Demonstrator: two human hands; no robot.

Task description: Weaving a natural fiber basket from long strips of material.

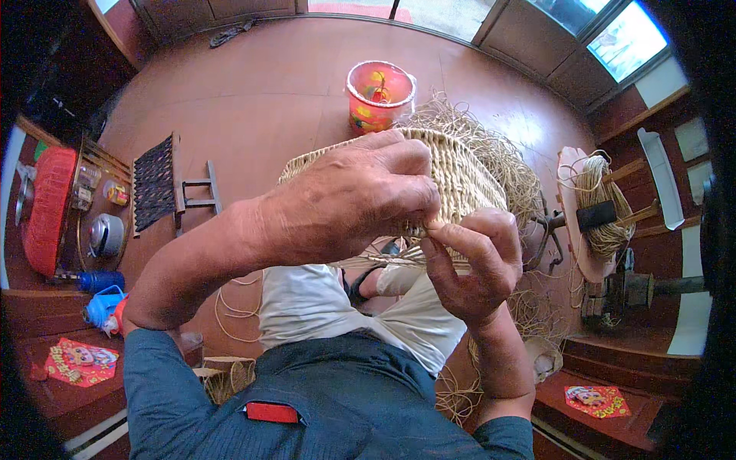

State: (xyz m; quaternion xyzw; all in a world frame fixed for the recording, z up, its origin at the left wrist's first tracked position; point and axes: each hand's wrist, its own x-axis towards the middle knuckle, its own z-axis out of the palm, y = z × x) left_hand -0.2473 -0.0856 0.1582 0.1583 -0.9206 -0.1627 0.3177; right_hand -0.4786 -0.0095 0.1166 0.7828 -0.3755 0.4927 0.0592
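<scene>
A woven straw basket in pale tan cord sits over my lap, its near rim facing me. My left hand comes across the basket from the left, fingers curled into a pinch at the near rim. My right hand meets it there, with thumb and forefinger pressed together on a thin cord. Between the fingertips only a short bit of the cord shows. What the left fingers grip is mostly hidden behind the knuckles. Loose cord ends lie along the rim below my left hand.
A red bucket stands on the floor beyond the basket. Tangled cord is heaped to its right. A bench with a cord coil stands at right; a low stool with a dark woven seat is at left.
</scene>
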